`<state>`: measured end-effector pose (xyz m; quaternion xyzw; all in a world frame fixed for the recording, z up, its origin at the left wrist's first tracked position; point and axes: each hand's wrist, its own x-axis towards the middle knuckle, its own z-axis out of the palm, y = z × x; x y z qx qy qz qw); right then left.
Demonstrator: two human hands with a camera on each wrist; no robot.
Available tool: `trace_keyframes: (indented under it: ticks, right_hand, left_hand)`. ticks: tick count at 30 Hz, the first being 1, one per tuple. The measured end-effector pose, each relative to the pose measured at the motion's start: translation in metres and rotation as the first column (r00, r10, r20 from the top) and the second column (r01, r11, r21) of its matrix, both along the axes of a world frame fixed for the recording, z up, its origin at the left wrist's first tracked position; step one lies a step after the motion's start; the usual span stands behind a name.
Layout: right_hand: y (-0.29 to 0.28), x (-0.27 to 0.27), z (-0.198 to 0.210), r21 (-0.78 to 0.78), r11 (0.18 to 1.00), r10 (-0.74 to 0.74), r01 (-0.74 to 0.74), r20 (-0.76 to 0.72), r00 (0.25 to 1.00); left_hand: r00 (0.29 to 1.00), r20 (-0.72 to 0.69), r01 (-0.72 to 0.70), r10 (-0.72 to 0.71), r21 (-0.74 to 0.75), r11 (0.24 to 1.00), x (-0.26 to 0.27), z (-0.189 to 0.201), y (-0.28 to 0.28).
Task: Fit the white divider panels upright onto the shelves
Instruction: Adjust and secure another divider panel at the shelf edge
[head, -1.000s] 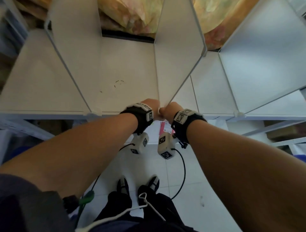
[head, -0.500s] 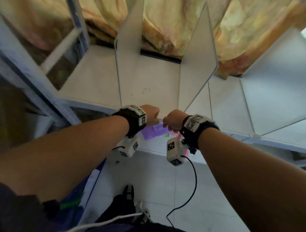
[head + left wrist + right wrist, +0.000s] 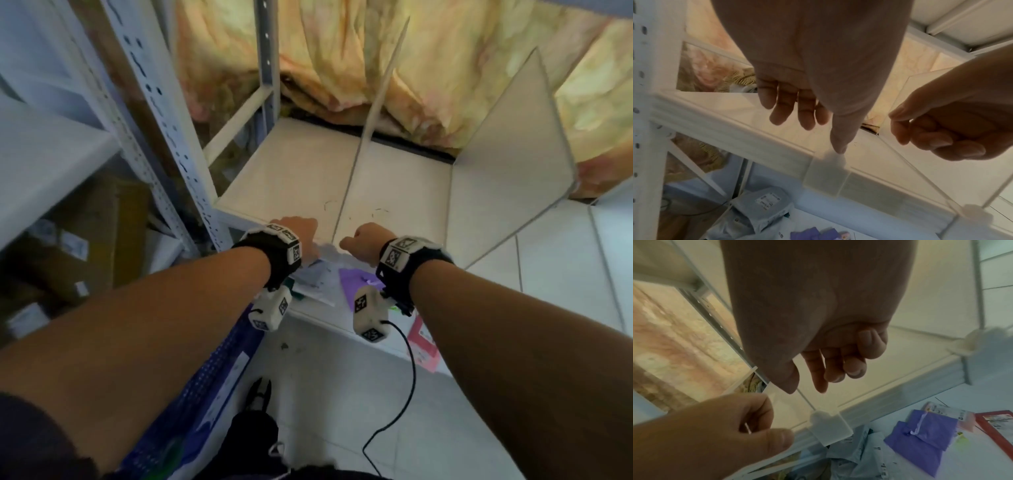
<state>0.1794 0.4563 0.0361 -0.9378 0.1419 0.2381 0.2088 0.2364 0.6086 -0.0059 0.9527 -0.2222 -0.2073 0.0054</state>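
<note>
A white shelf (image 3: 284, 178) carries two upright white divider panels. The left divider (image 3: 346, 192) shows edge-on, and the other divider (image 3: 507, 164) stands to its right. A translucent clip (image 3: 826, 175) (image 3: 830, 428) holds the left divider's foot on the shelf's front lip. My left hand (image 3: 301, 229) (image 3: 807, 134) hangs just left of it with relaxed fingers, its thumb tip touching the clip's top. My right hand (image 3: 359, 240) (image 3: 805, 386) hovers just right of the divider's front edge. Its fingers are curled and hold nothing.
A perforated metal upright (image 3: 164, 137) stands at the left, with cardboard boxes (image 3: 85, 240) beyond it. A yellow curtain (image 3: 342, 68) hangs behind. The lower shelf holds a purple packet (image 3: 359, 281), bagged clothing (image 3: 859, 451) and a pink packet (image 3: 424, 342). A second clip (image 3: 972, 214) anchors the right divider.
Both hands and the view have shifted left, from the foot of the right divider to the foot of the left one. The hands are now slightly apart.
</note>
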Motion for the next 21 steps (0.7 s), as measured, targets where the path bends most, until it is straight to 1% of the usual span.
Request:
trace_keyframes:
  ticks: [2,4,6,9,13,16,21]
  right_hand:
    - [0.013,0.017,-0.012,-0.023,1.000,-0.006,0.005,-0.025,1.000]
    - [0.022,0.026,-0.025,-0.031,0.999,-0.042,0.041,-0.032,0.999]
    - [0.028,0.037,-0.036,-0.028,0.994,-0.103,0.102,-0.029,0.994]
    - [0.030,0.045,-0.048,-0.020,0.987,-0.160,0.159,-0.032,0.987]
    - [0.030,0.054,-0.054,-0.027,0.979,-0.204,0.202,-0.089,0.975]
    - [0.028,0.058,-0.050,-0.050,0.982,-0.190,0.184,-0.142,0.971]
    - [0.025,0.058,-0.054,-0.044,0.975,-0.221,0.217,-0.123,0.967]
  left_hand:
    - [0.999,0.015,0.041,-0.042,0.042,0.998,0.026,-0.027,-0.001]
    - [0.996,-0.006,0.088,-0.088,0.058,0.994,0.037,-0.044,-0.008]
    - [0.984,-0.014,0.178,-0.178,0.071,0.981,0.045,-0.047,-0.020]
    - [0.961,0.031,0.272,-0.274,0.067,0.960,0.052,-0.050,-0.031]
    - [0.927,-0.007,0.376,-0.376,0.027,0.926,0.067,-0.057,-0.034]
    - [0.922,0.017,0.386,-0.387,0.007,0.922,0.069,-0.060,-0.032]
    - [0.911,0.058,0.411,-0.409,-0.021,0.912,0.069,-0.065,-0.029]
